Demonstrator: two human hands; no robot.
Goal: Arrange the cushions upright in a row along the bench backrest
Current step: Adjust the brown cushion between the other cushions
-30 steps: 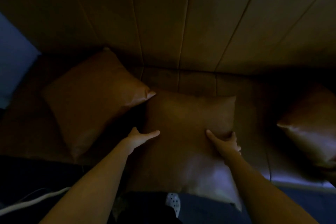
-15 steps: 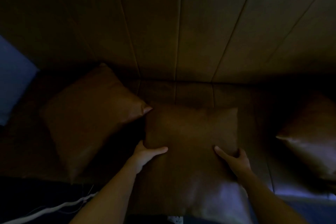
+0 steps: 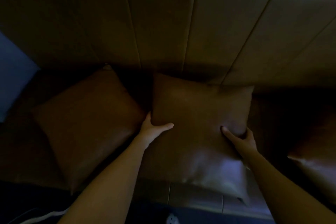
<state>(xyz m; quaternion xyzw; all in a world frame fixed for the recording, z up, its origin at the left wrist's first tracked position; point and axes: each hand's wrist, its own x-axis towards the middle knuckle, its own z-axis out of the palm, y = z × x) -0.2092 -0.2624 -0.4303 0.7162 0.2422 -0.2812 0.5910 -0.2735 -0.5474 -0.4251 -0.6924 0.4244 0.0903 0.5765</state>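
A brown leather cushion (image 3: 198, 114) sits in the middle of the bench seat, its top edge close to the panelled backrest (image 3: 163, 23). My left hand (image 3: 154, 129) grips its left edge, thumb on the front face. My right hand (image 3: 240, 137) grips its right edge, thumb pressed into the face. A second brown cushion (image 3: 87, 120) leans at the left, rotated so one corner points up. A third cushion (image 3: 316, 152) shows partly at the right edge. The scene is very dim.
The bench seat's front edge (image 3: 196, 196) runs below the middle cushion. A white cable (image 3: 40, 217) lies on the dark floor at lower left. A bluish surface (image 3: 12, 78) stands at the far left beside the bench end.
Both hands have pushed the middle cushion away from me toward the backrest, its top edge rising nearer the panels. The left and right cushions have stayed in place.
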